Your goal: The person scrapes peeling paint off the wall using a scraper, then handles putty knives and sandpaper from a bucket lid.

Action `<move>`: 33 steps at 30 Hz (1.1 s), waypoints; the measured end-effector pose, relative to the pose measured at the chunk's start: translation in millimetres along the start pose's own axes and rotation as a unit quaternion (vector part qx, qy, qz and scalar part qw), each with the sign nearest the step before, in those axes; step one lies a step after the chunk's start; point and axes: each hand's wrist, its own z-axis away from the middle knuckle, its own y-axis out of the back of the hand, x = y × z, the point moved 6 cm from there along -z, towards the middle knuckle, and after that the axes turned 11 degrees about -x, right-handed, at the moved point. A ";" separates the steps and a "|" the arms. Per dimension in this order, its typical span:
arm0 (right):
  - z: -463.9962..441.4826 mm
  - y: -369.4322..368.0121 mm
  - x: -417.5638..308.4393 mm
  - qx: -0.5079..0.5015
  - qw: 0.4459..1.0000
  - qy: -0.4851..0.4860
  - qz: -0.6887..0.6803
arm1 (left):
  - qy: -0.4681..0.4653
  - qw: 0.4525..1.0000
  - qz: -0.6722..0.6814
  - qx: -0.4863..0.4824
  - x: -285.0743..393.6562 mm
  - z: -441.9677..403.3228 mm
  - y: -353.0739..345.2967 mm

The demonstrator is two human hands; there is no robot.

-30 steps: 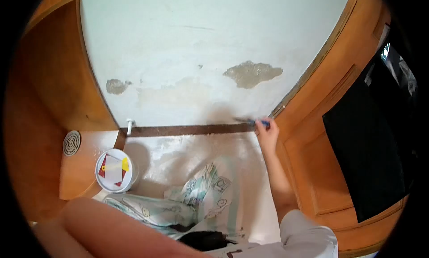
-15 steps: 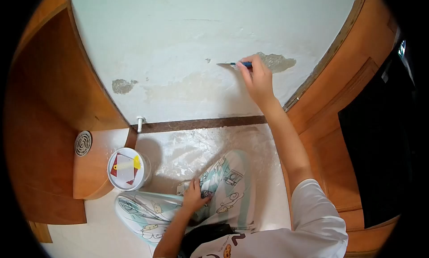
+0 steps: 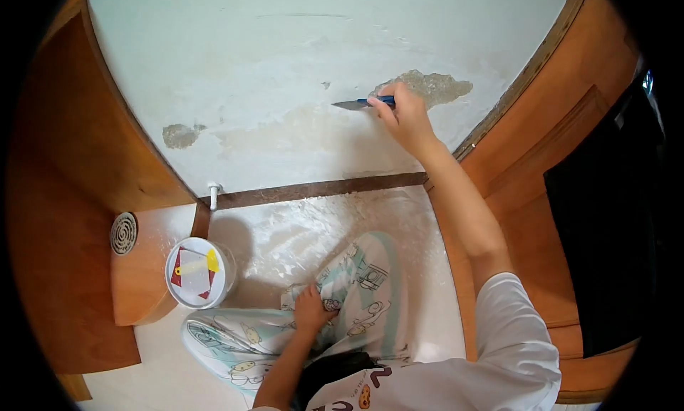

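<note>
A putty knife (image 3: 351, 105) with a blue handle and a pointed-looking metal blade is gripped in my right hand (image 3: 407, 115). Its blade points left, at the white wall (image 3: 285, 62); whether it touches the surface I cannot tell. Just behind my fingers is a large bare grey patch (image 3: 434, 89) where the coating is gone. A smaller grey patch (image 3: 181, 135) shows at the wall's lower left. My left hand (image 3: 311, 310) lies on my patterned trousers (image 3: 370, 283) between the bent legs, fingers apart and holding nothing.
Left of my legs stands a white bucket (image 3: 226, 268) with red, white and yellow flat scrapers (image 3: 194, 268) on its lid. A white pipe stub (image 3: 214, 195) juts out near the brown skirting (image 3: 306, 191). Scraped flakes litter the floor (image 3: 285, 247). Wooden panels flank both sides.
The putty knife has turned, so more of its blade's flat face shows. My right hand stays near the large patch, uncovering more of it. My left hand remains on the trousers.
</note>
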 end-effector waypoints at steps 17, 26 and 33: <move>-31.6 11.6 -14.7 -0.102 0.980 0.144 0.091 | -0.001 1.000 -0.018 0.024 11.7 10.3 4.6; -24.6 2.6 -12.9 -0.082 0.987 0.124 0.064 | 0.017 1.000 -0.021 0.007 3.0 -0.5 3.6; -20.4 0.6 -10.9 -0.064 0.971 0.195 0.125 | -0.007 0.999 -0.024 0.038 8.0 1.0 2.0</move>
